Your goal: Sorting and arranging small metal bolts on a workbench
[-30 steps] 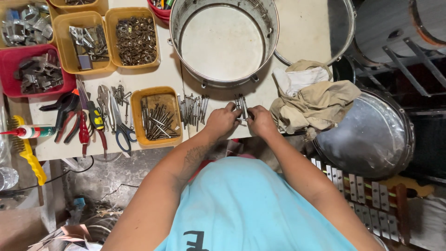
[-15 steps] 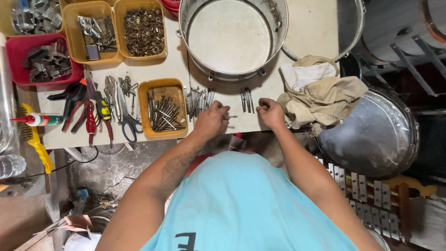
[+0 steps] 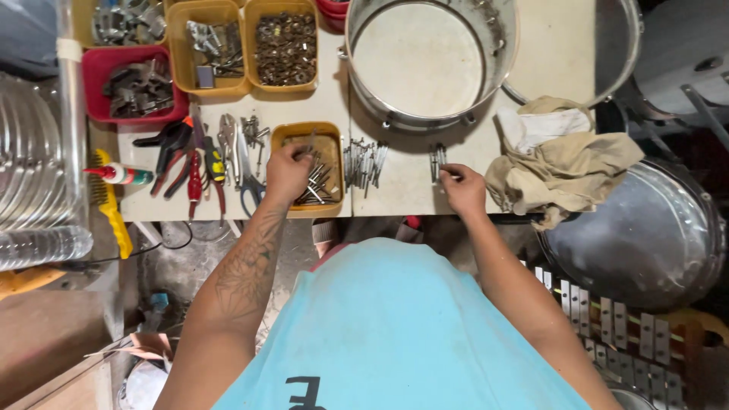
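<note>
Metal rods (image 3: 317, 176) crowd the yellow tray (image 3: 334, 137) at mid-frame, where the left hand (image 3: 287, 171) digs, fingers (image 3: 298, 152) curled narrow on some; snagged ends could tip it off the surface (image 3: 395, 193). Right hand (image 3: 463, 188) pinches a small rod bundle (image 3: 438, 159); loose ones could roll.

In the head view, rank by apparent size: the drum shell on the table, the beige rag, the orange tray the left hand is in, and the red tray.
1. Drum shell, clearly largest.
2. Beige rag.
3. Red tray and the orange tray under the left hand look about alike; the hand hides part of the orange one, so I won't rank them.
</note>
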